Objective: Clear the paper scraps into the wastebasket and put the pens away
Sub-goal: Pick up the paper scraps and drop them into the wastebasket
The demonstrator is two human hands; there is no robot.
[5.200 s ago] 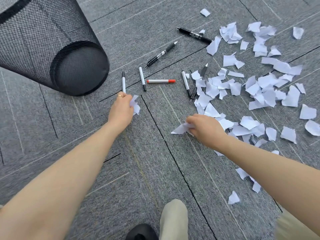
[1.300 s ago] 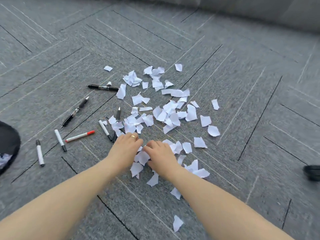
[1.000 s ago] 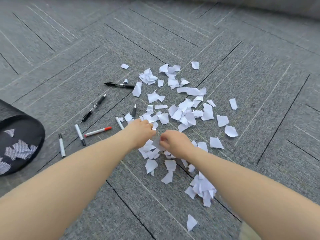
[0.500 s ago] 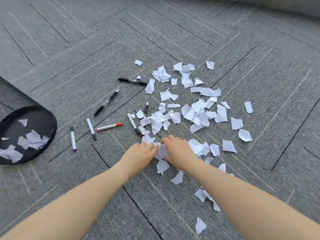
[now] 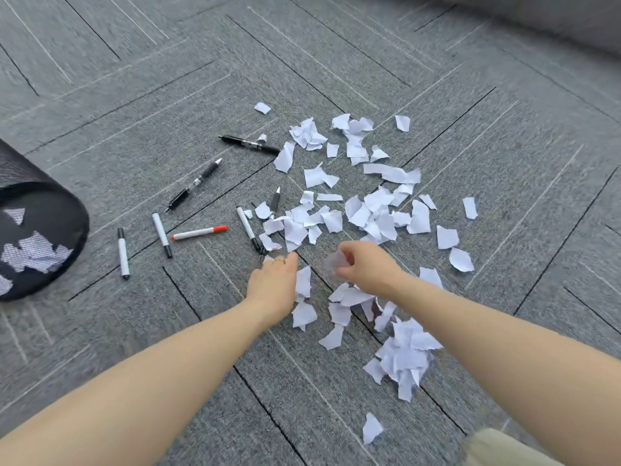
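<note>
Wastebasket (image 5: pixel 50 237) lies tipped at far left, some paper inside. Paper scraps (image 5: pixel 366 216) are spread over the carpet (image 5: pixel 470 95), pens (image 5: pixel 198 233) beside them. Right hand (image 5: pixel 364 269) pinches a blurred scrap; left hand (image 5: pixel 274 280) rests flat, nothing gripped. Risk judged: loose scraps dropped during the carry; pens swept up.

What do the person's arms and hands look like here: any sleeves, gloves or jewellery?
Both forearms are bare, with no sleeves, gloves or watch in view. The left hand wears a thin gold-coloured ring on one finger. The right hand shows no jewellery, though it is slightly blurred.
</note>
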